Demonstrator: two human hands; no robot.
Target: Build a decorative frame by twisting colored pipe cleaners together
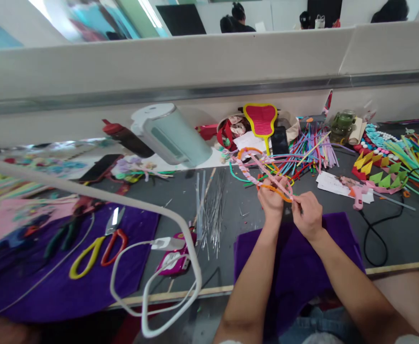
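Observation:
Twisted pink and orange pipe cleaners, bent into a looped shape, are held up over the table between my hands. My left hand is closed around the lower part of the loop. At its right end, my right hand pinches the pipe cleaners with thumb and fingers together. Below both hands lies a purple cloth at the table edge. Just beyond the loop is a bundle of colourful pipe cleaners, near a red and yellow paddle-shaped piece.
Left of my arms lie metal wires, a magenta box, a looped white cable and scissors. A pale kettle stands behind. To the right are a pink glue gun and a green jar.

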